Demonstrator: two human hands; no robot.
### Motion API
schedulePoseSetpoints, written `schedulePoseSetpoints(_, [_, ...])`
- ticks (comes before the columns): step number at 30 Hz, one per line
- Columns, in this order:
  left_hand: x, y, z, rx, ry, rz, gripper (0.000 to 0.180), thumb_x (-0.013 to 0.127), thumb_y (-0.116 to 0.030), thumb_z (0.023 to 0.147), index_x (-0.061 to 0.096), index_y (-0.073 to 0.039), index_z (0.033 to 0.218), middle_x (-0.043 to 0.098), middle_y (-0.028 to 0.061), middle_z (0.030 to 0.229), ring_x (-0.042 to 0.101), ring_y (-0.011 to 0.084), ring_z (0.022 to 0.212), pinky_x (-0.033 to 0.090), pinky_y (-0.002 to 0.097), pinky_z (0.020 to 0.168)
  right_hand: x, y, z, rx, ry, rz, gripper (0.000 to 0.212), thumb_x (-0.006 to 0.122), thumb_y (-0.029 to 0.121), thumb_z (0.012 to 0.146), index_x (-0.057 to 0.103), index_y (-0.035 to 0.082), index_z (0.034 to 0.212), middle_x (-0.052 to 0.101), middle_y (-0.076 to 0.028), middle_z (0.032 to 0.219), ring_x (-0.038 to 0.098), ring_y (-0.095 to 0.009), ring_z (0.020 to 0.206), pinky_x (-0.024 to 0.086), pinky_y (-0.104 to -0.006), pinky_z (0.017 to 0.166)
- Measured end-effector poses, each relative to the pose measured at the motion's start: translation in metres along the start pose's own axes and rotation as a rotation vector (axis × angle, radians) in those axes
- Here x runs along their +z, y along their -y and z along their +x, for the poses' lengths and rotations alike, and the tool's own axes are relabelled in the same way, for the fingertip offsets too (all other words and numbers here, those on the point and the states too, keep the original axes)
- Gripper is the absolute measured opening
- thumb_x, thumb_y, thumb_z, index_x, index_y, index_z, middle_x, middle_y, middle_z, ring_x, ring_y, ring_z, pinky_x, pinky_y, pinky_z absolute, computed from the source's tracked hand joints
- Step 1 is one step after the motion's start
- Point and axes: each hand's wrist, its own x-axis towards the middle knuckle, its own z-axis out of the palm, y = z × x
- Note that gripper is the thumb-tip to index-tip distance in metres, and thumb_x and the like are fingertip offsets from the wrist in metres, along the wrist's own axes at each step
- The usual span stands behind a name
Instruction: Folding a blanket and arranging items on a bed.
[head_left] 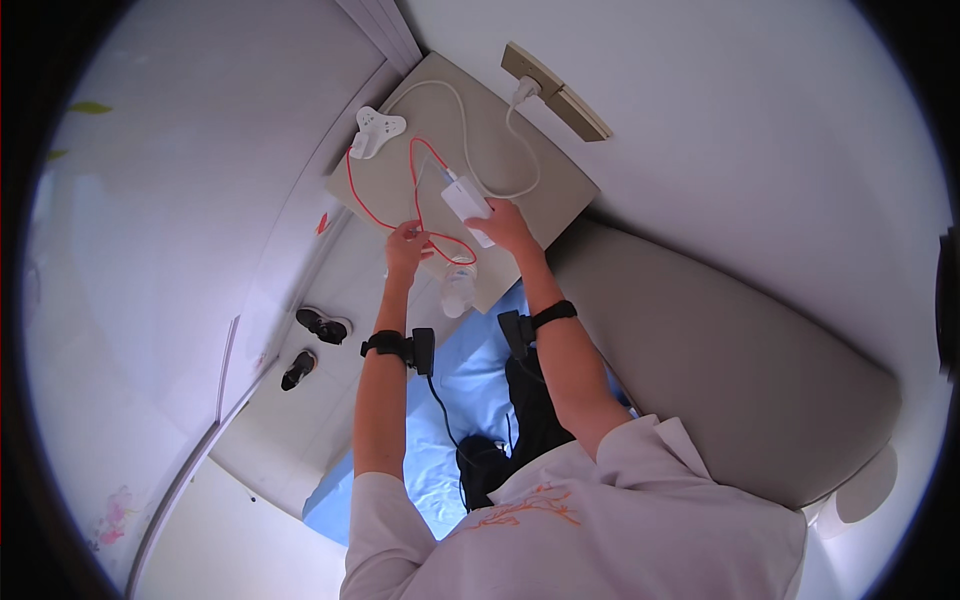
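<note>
My right hand (507,226) is closed around the lower end of a white power bank (464,198), a flat oblong block above the bedside table (560,183). A red cable (370,212) runs from a plug on the white power strip (378,130), loops over the tabletop and goes into the block's far end. To the left, my left hand (406,246) pinches the red cable between its fingertips. A loop of the cable hangs just right of those fingers. Close to that loop, at the table's near edge, is a clear plastic cup or bottle (459,288).
A white cord (462,103) links the power strip to a wall socket (540,82). The grey padded headboard (715,340) stands on the right, beside blue bedding (440,400). Dark shoes (322,326) lie on the floor at left, near a pale sliding door (200,200).
</note>
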Motion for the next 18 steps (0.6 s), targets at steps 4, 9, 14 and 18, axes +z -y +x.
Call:
schedulePoseSetpoints(4, [0.003,0.013,-0.004,0.017,0.065,0.133,0.031,0.063,-0.018,0.082,0.059,-0.003,0.109,0.061,0.0064,0.09,0.062,0.0151,0.077,0.053,0.0292,0.062,0.003,-0.023,0.002,0.036,-0.027,-0.03,0.046,0.073,0.033,0.065,0.064,0.001,0.097,0.065,-0.02,0.085,0.063,-0.034,0.079,0.049,-0.0391,0.07])
schedulePoseSetpoints(9, [0.021,0.013,-0.005,0.038,0.282,0.28,0.026,0.061,-0.028,0.084,0.058,-0.005,0.097,0.061,0.0049,0.088,0.059,0.0135,0.076,0.051,0.0304,0.063,0.015,-0.046,0.004,-0.098,-0.281,-0.026,0.044,0.069,0.025,0.074,0.059,0.005,0.112,0.061,-0.021,0.102,0.06,-0.033,0.092,0.047,-0.0394,0.08])
schedulePoseSetpoints(14, [0.02,0.016,0.007,0.359,0.237,0.54,0.041,0.06,-0.039,0.084,0.056,-0.002,0.101,0.063,0.0173,0.089,0.062,0.0294,0.078,0.05,0.0382,0.069,0.015,-0.039,0.009,-0.182,-0.274,-0.406,0.039,0.064,0.022,0.079,0.059,0.017,0.117,0.057,-0.01,0.105,0.054,-0.031,0.099,0.045,-0.0422,0.08])
schedulePoseSetpoints(18, [0.018,0.012,0.007,0.23,0.141,0.817,0.046,0.054,-0.04,0.087,0.048,-0.003,0.114,0.06,0.0235,0.1,0.057,0.0417,0.096,0.045,0.049,0.082,0.018,-0.029,-0.003,-0.04,-0.281,-0.612,0.035,0.066,0.024,0.077,0.062,0.018,0.112,0.057,-0.006,0.105,0.054,-0.028,0.099,0.046,-0.0419,0.079])
